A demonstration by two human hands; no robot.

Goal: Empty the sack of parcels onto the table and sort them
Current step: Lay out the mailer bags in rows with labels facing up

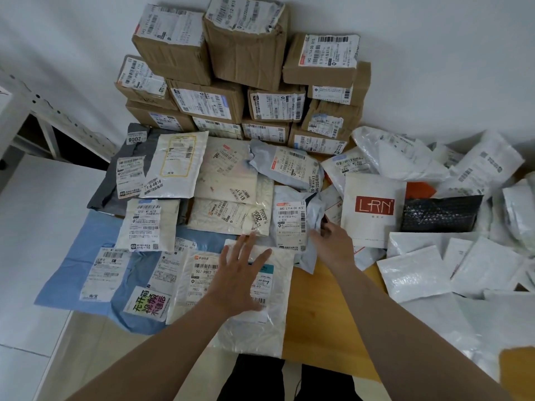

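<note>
Presently the left hand lies flat, its fingers straight and spread, on a white mailer at the near edge of the desk. The right hand pinches with curled fingers the crumpled edge of a pale grey mailer mid-desk. Cardboard boxes are stacked along the far edge, and loose white mailers are heaped on the right side.

White mailers run off the right edge — the table mostly buried.
</note>
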